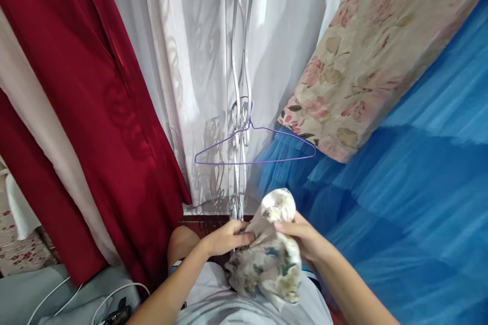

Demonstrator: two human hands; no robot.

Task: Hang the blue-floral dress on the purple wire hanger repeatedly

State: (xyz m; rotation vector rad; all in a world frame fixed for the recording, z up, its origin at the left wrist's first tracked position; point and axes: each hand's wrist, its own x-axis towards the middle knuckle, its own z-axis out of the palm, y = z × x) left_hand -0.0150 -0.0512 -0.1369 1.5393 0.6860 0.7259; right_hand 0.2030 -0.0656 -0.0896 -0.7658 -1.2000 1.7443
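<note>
Gripping a crumpled patterned cloth between both hands, the person holds it just above the lap, close to the body. The left hand pinches the cloth's left edge, thumb and fingers bent onto the fabric. The right hand clasps the opposite edge, its thumb laid across the front and most of its fingers hidden behind the folds. The cloth is pale, with blotches of dark green, blue and yellowish brown; its upper end rises a little above both hands and its lower part droops below and between them, slightly blurred.

Beyond the hands, straight ahead, a purple hanger hangs with nothing on it, its hook up among the curled white metal bars of a stand. Behind the bars hangs a white curtain, marked with curly shadows.

Left of the left hand falls a long red fabric, and near that hand shows a bare knee. Farther left and nearer the body, a white cable loops over a grey surface. Right of the right hand spreads a blue tulle fabric, partly covered, ahead of that hand, by a beige floral cloth with pink blossoms.
</note>
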